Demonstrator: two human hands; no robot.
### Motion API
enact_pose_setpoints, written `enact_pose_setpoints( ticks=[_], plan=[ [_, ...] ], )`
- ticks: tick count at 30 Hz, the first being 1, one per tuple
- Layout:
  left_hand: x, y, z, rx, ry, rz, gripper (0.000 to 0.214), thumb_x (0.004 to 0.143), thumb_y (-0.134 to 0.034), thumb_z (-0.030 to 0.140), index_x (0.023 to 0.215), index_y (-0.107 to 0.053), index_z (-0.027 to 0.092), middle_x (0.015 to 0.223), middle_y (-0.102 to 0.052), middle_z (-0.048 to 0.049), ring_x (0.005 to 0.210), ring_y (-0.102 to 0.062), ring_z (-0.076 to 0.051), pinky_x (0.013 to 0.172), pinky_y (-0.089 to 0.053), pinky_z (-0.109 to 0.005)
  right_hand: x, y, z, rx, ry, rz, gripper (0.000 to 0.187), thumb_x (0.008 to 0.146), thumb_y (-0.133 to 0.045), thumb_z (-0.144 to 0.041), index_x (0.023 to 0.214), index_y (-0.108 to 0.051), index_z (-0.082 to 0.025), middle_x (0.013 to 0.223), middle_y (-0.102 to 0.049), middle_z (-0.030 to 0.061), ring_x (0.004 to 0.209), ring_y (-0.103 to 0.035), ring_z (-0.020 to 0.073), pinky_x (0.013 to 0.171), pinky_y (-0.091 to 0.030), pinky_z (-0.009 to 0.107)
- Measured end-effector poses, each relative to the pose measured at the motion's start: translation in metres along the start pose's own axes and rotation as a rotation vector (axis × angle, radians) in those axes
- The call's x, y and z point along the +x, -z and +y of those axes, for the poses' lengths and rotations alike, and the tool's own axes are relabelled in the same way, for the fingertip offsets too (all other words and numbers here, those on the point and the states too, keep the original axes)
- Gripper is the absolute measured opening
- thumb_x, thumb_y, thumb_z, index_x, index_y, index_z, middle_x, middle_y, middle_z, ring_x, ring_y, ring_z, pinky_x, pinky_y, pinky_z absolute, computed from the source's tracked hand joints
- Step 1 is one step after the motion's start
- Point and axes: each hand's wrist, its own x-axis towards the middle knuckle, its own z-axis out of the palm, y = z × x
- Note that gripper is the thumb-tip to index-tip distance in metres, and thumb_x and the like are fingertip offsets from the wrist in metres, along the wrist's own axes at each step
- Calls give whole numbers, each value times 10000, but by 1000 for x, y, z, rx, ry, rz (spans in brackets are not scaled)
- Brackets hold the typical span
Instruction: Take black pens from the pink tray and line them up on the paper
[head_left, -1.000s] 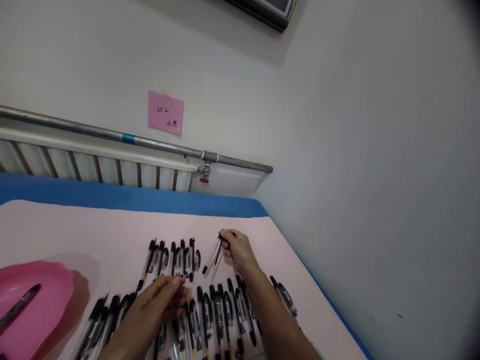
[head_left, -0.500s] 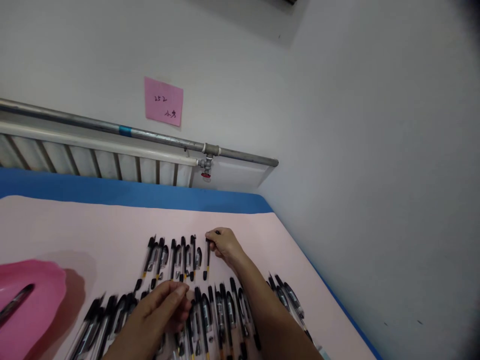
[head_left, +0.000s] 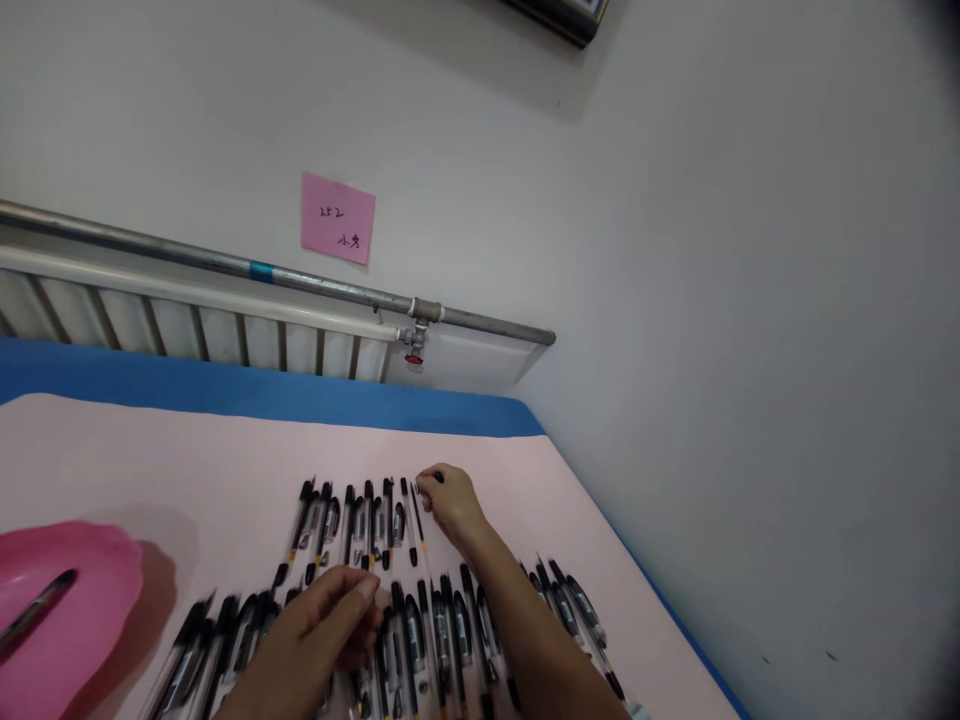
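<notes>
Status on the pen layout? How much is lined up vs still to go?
Done: a far row of pens lies side by side on the pink sheet. In hand: the right hand is at that row's right end, fingers on a pen there; the left hand rests on the nearer pens. Left: the near group looks looser, and one pen sits in the pink tray.

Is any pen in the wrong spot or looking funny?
One pen lies alone in the pink tray, apart from the rows of pens on the pink sheet. Nothing looks broken or spilled.
</notes>
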Motion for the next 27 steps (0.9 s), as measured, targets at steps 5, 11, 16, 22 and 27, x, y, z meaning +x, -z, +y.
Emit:
enact_pose_setpoints(
  ticks=[5,11,16,22,27],
  plan=[
    [-2,0,1,1,-22,-33,295,630,-634,478,690,-605,191,601,-573,20,578,-491,-122,558,-380,-228,-6,12,4,-195,141,76,226,712,-450,-145,831,-642,-155,793,-639,51,657,-579,139,606,-430,248],
    [0,-1,-6,106,-53,-45,280,677,-576,464,741,-600,192,610,-529,23,550,-458,-119,528,-344,-232,-14,10,-1,-416,367,-3,291,719,-492,-131,941,-662,-212,934,-617,46,874,-550,157,829,-366,253],
    [4,2,-13,203,-125,-57,302,708,-512,486,736,-583,194,580,-469,32,549,-437,-125,550,-367,-247,-18,9,-6,-691,446,-35,257,777,-451,-168,941,-645,-212,900,-597,45,824,-544,144,748,-370,220],
    [1,8,-1,269,-123,-19,274,713,-504,462,751,-583,203,658,-557,12,636,-517,-158,612,-416,-272,-35,20,-4,-744,364,-29,200,715,-461,-125,797,-639,-163,806,-615,65,743,-541,160,681,-361,243],
    [-6,15,15,341,-157,21,265,714,-518,442,795,-588,201,719,-630,-6,712,-587,-186,672,-435,-288,-60,19,-7,-729,320,-61,157,672,-488,-128,709,-633,-174,721,-635,53,686,-548,163,612,-352,241]
  ],
)
